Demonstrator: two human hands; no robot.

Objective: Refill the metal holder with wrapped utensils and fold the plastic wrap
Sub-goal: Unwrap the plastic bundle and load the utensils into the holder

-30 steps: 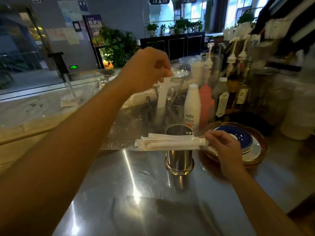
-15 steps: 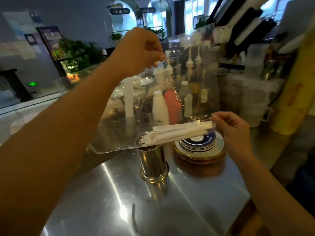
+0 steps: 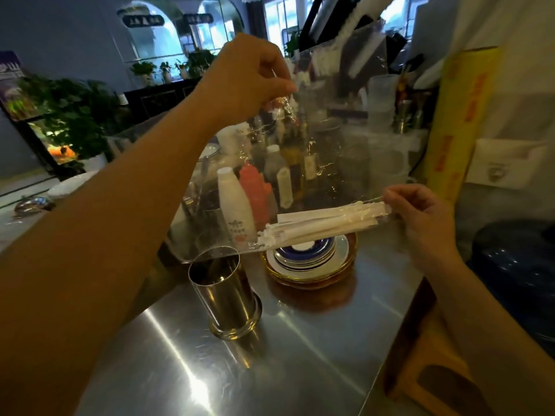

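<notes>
A clear plastic wrap [image 3: 336, 151] hangs stretched in the air above the steel counter. My left hand [image 3: 249, 76] pinches its upper corner, raised high. My right hand [image 3: 420, 217] grips the lower right end, where a bundle of white paper-wrapped utensils [image 3: 321, 226] lies nearly level inside the wrap. The round metal holder [image 3: 223, 292] stands upright on the counter below the bundle's left end and looks empty inside.
A stack of blue-rimmed plates [image 3: 312, 259] on an amber dish sits right of the holder. Sauce bottles [image 3: 237, 205] crowd behind the wrap. A yellow roll [image 3: 459, 121] stands at right. A wooden stool [image 3: 432, 364] is past the counter's right edge [image 3: 399, 340].
My left hand has lifted the wrap's corner higher, spreading the sheet taller. My right hand and the bundle shifted right, off the holder's mouth and over the plates. The camera view turned right.
</notes>
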